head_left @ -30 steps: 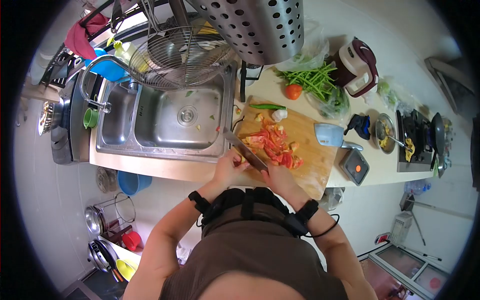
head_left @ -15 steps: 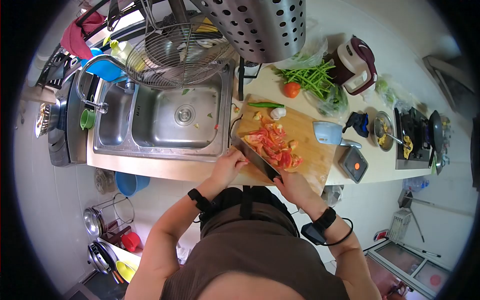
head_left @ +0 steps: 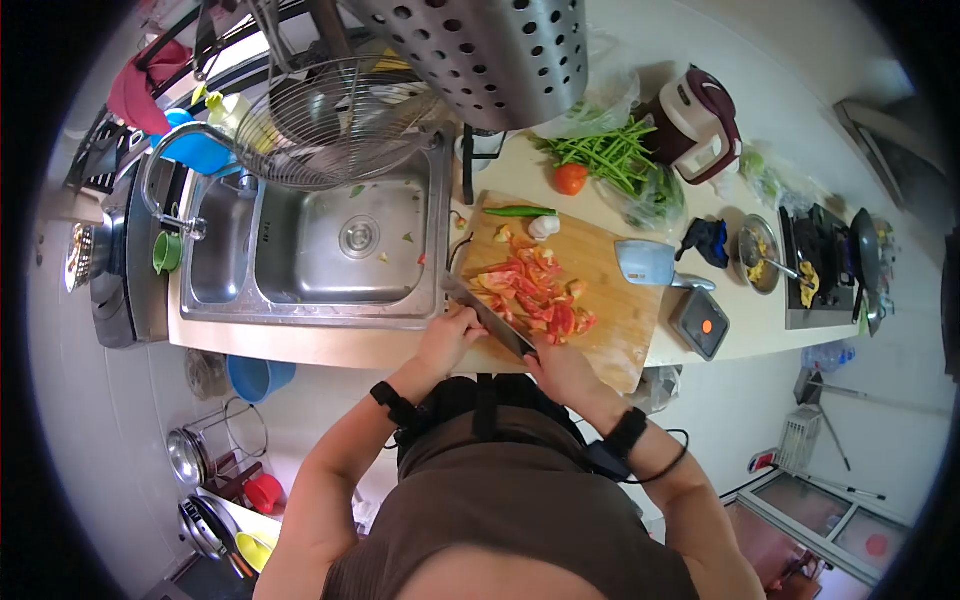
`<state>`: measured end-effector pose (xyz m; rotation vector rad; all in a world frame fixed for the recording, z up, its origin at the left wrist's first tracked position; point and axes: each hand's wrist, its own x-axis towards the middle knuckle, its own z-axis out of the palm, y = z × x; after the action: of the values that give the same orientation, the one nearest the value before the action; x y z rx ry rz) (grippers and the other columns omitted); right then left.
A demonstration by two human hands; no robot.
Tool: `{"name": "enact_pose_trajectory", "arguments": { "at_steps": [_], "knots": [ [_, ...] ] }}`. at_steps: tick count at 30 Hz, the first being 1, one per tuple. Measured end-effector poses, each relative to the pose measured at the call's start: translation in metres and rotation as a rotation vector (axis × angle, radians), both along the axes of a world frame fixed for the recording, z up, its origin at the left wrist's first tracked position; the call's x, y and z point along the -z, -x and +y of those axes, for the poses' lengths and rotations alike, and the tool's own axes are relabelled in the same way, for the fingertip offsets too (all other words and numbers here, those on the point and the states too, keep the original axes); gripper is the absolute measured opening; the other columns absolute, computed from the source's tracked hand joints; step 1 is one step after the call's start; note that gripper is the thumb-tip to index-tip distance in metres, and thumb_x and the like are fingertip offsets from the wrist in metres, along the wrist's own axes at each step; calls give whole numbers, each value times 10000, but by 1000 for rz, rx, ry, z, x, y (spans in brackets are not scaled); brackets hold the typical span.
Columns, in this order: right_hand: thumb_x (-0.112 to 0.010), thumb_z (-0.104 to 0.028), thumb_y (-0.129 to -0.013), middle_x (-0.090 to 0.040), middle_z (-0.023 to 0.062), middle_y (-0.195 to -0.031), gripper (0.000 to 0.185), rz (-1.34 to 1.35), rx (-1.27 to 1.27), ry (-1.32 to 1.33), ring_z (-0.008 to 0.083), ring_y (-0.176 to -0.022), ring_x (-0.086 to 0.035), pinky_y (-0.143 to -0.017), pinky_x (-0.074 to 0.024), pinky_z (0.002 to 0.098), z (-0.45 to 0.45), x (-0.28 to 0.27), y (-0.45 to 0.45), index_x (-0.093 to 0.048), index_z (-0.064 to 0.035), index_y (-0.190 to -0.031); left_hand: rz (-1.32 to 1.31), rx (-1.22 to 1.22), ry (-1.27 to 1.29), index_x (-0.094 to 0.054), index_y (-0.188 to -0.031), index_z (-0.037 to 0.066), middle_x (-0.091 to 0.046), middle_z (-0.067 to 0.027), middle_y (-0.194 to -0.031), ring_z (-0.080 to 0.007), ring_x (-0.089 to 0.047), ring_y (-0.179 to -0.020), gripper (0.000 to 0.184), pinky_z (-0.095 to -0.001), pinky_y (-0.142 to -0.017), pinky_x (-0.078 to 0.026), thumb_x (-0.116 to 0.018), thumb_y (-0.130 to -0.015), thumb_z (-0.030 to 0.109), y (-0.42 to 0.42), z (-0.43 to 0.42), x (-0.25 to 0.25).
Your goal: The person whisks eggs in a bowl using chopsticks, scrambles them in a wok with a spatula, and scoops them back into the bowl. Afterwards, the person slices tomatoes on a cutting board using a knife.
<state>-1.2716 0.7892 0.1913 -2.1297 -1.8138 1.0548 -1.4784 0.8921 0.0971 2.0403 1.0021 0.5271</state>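
My right hand is closed round the black handle of a kitchen knife. The blade slants up and left across the near left part of the wooden cutting board. Beside the blade, on its near side, the fingers of my left hand are curled together; what they pinch, if anything, is hidden. Cut tomato pieces lie heaped just beyond the blade. Farther back on the board are a green chili pepper and a garlic bulb. A cleaver rests at the board's right edge.
Left of the board is a steel sink with scraps in it. A perforated steel holder hangs overhead. Behind the board are a whole tomato and green beans. A lidded box and a metal bowl stand to the right.
The whole view has shifted slightly left. Both hands and the knife stay at the board's near left side; my left fingers look more curled. The tomato heap is about the same.
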Motion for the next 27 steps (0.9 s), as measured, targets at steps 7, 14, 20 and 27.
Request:
{"name": "enact_pose_trajectory", "arguments": {
  "at_steps": [7, 14, 20, 27],
  "knots": [
    [-632, -263, -905, -666, 252, -804, 323, 84, -8, -71, 440, -796, -652, -711, -517, 515, 4, 45, -15, -620, 1, -1090, -6, 112, -52, -617, -820, 24, -625, -112, -779, -286, -647, -731, 190, -372, -650, -513, -778, -772, 111, 0, 13, -17],
    [-589, -285, -925, -680, 208, -819, 282, 17, -33, -39, 420, -767, -663, -711, -527, 525, -20, 18, -36, -614, -34, -1051, -183, -16, -76, -639, -860, 21, -659, -92, -775, -156, -680, -715, 136, -276, -647, -528, -760, -829, 74, -70, 75, -110],
    [-582, -280, -926, -689, 198, -819, 272, -8, -17, -48, 391, -763, -683, -687, -540, 508, -31, 19, -41, -619, -38, -1045, -9, 445, -129, -650, -944, 54, -681, -110, -791, -246, -693, -724, 145, -335, -655, -543, -730, -842, 119, -206, 85, -62],
    [-570, -299, -940, -686, 189, -822, 288, 59, 5, -25, 396, -765, -675, -693, -540, 504, -37, 29, -48, -600, -71, -1114, 115, 707, -316, -644, -998, 110, -641, -95, -993, -283, -665, -876, 250, -385, -736, -530, -758, -781, 157, -226, 73, -39]
  ]
}}
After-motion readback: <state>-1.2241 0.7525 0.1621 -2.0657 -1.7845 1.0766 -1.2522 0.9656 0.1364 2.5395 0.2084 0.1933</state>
